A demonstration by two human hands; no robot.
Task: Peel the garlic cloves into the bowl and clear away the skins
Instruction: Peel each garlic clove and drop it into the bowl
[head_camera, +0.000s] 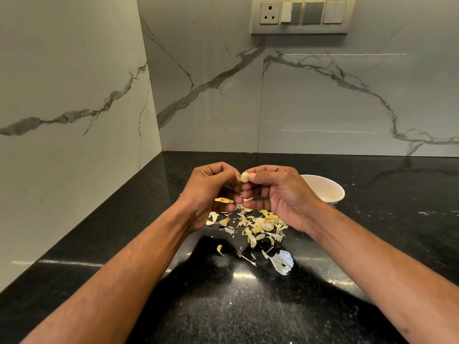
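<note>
Two hands, left hand (211, 189) and right hand (275, 192), pinch one garlic clove (244, 177) in their fingers. Right of the clove sits the bowl (327, 192), nearer the right hand; skins (258, 224) litter the counter (372, 244) below.

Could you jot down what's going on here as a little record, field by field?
activity: peeling garlic
left hand: pinches the garlic clove
right hand: pinches the same clove
bowl: white, behind the right hand; contents hidden
skins: scattered on the black counter beneath the hands
wall: marbled, with a switch panel
</note>
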